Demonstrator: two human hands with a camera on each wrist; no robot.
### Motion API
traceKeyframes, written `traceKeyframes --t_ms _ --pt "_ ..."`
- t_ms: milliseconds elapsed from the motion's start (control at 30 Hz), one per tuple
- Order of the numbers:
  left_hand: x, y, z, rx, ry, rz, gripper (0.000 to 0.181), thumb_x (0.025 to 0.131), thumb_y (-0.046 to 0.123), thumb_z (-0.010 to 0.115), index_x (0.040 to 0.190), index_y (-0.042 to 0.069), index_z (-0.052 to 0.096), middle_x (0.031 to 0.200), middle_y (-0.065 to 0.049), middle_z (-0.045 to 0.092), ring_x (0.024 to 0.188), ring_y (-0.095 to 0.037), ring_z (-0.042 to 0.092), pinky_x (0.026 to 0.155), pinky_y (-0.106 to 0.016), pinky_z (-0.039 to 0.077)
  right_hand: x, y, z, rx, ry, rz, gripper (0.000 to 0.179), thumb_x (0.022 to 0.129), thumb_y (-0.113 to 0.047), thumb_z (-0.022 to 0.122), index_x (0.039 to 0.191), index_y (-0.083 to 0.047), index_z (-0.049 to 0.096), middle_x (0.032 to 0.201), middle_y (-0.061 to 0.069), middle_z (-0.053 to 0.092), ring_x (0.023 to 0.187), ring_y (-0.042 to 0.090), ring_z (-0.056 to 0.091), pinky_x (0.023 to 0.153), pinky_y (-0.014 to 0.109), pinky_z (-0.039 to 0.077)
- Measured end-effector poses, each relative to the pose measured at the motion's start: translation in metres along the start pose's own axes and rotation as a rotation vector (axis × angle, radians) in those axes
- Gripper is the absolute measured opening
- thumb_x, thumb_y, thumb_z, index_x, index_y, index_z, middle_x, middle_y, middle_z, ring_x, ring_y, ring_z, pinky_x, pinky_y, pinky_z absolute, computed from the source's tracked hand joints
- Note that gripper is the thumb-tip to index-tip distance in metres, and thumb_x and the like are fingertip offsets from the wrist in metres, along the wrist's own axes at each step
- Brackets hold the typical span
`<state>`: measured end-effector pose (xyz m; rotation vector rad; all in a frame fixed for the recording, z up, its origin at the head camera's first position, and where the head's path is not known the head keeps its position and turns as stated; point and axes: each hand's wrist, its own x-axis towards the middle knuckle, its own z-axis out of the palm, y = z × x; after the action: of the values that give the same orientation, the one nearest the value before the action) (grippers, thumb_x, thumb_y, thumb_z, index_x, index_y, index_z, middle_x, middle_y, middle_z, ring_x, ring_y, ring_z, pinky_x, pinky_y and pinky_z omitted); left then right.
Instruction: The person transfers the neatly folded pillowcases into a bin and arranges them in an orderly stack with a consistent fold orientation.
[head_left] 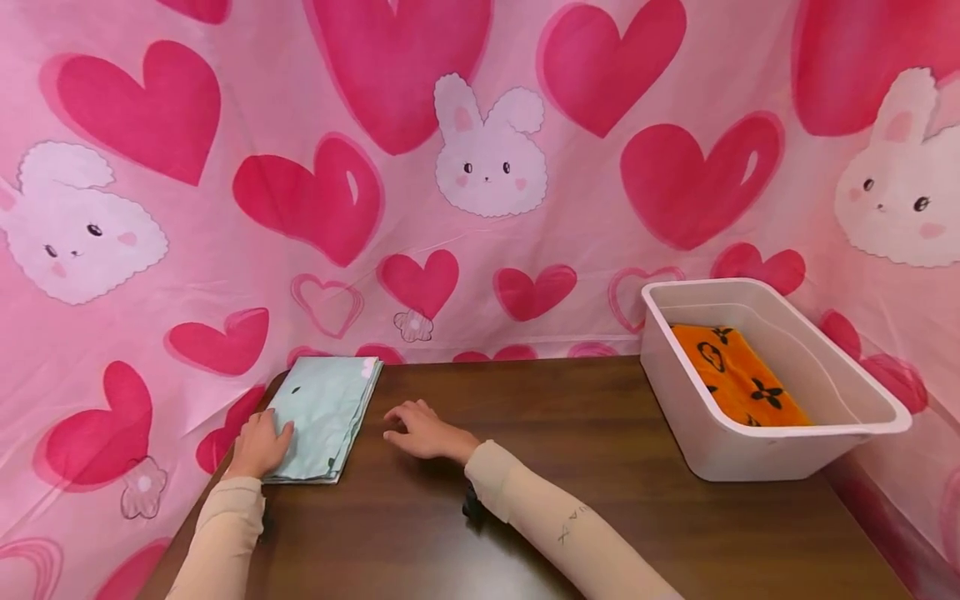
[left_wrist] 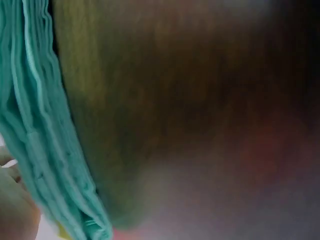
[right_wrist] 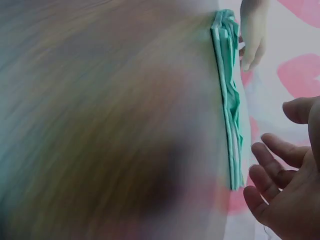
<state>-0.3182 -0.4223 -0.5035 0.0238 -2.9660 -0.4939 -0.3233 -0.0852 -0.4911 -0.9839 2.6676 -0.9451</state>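
Observation:
A folded light-blue cloth (head_left: 324, 408) lies flat at the left end of the brown table. My left hand (head_left: 258, 446) rests at its near left edge, the thumb over the top layer. In the left wrist view the stacked folds of the cloth (left_wrist: 42, 120) show side-on, with part of my left hand (left_wrist: 17, 205) beyond them. To the right of the cloth, apart from it, my right hand (head_left: 425, 430) is held above the table with fingers loosely bent and nothing in them. The right wrist view shows these fingers (right_wrist: 272, 162) spread beside the cloth.
At the table's right side stands a white plastic bin (head_left: 780, 454). Inside it lies an orange cloth (head_left: 738, 379) with black flower-like marks. A pink curtain (head_left: 585, 225) printed with hearts and rabbits hangs round the back and sides of the brown table (head_left: 570, 467).

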Motion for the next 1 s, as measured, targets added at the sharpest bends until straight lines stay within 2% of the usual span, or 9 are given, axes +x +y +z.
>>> traceKeyframes --t_ms 67,200,433,533,633,767,900,1000 --pt "0.000 -0.004 0.002 -0.007 -0.007 -0.034 0.066 0.096 0.025 0.054 0.137 -0.023 0.033 0.130 -0.047 0.038 0.119 -0.064 0.037 0.099 -0.074 0.033 0.008 -0.004 0.006 0.008 -0.019 0.009 0.040 0.101 -0.035 0.059 0.132 -0.011 0.063 0.129 0.004 0.062 0.119 0.017 0.049 0.104 0.034 0.041" --pt "0.002 -0.011 0.003 -0.010 -0.010 -0.052 0.067 0.096 0.028 0.052 0.135 -0.023 0.034 0.126 -0.047 0.038 0.115 -0.064 0.037 0.093 -0.074 0.032 0.019 -0.008 0.019 0.004 -0.055 0.038 0.040 0.100 -0.036 0.060 0.130 -0.010 0.064 0.125 0.003 0.063 0.114 0.016 0.049 0.100 0.033 0.042" --pt "0.007 -0.016 -0.003 -0.007 -0.125 -0.128 0.068 0.097 0.029 0.047 0.136 -0.024 0.030 0.129 -0.049 0.034 0.118 -0.065 0.033 0.096 -0.075 0.030 0.029 -0.012 0.036 -0.037 -0.073 0.071 0.040 0.099 -0.040 0.060 0.127 -0.012 0.066 0.117 -0.001 0.063 0.111 0.014 0.049 0.091 0.030 0.037" --pt "0.010 -0.018 -0.005 -0.025 -0.116 -0.124 0.063 0.099 0.026 0.043 0.134 -0.025 0.032 0.128 -0.049 0.035 0.117 -0.065 0.035 0.097 -0.075 0.031 0.034 -0.015 0.039 -0.038 -0.069 0.094 0.041 0.099 -0.041 0.060 0.128 -0.013 0.066 0.117 -0.002 0.062 0.110 0.014 0.047 0.091 0.031 0.036" --pt "0.012 -0.020 -0.008 -0.034 -0.094 -0.091 0.055 0.101 0.021 0.038 0.131 -0.026 0.037 0.126 -0.050 0.041 0.115 -0.067 0.040 0.099 -0.074 0.035 0.036 -0.019 0.040 -0.033 -0.074 0.105 0.045 0.100 -0.043 0.058 0.132 -0.012 0.064 0.122 0.000 0.061 0.114 0.016 0.046 0.094 0.033 0.035" --pt "0.009 -0.022 -0.010 -0.092 -0.108 -0.062 0.051 0.103 0.017 0.033 0.129 -0.026 0.042 0.127 -0.048 0.048 0.117 -0.063 0.047 0.103 -0.070 0.037 0.036 -0.021 0.043 -0.020 -0.082 0.126 0.048 0.100 -0.045 0.057 0.134 -0.012 0.064 0.124 0.002 0.059 0.115 0.017 0.044 0.095 0.035 0.035" --pt "0.005 -0.022 -0.010 -0.165 -0.151 -0.094 0.051 0.105 0.018 0.034 0.129 -0.025 0.045 0.127 -0.045 0.051 0.117 -0.059 0.050 0.103 -0.067 0.039 0.037 -0.019 0.044 -0.007 -0.077 0.155 0.046 0.100 -0.045 0.056 0.129 -0.010 0.065 0.117 0.002 0.059 0.109 0.017 0.045 0.092 0.034 0.036" --pt "0.005 -0.021 -0.009 -0.182 -0.170 -0.119 0.053 0.105 0.022 0.035 0.130 -0.023 0.045 0.127 -0.044 0.052 0.117 -0.058 0.050 0.103 -0.067 0.040 0.040 -0.017 0.042 0.008 -0.059 0.169 0.042 0.101 -0.045 0.056 0.119 -0.008 0.067 0.108 0.004 0.058 0.101 0.017 0.045 0.086 0.033 0.037"
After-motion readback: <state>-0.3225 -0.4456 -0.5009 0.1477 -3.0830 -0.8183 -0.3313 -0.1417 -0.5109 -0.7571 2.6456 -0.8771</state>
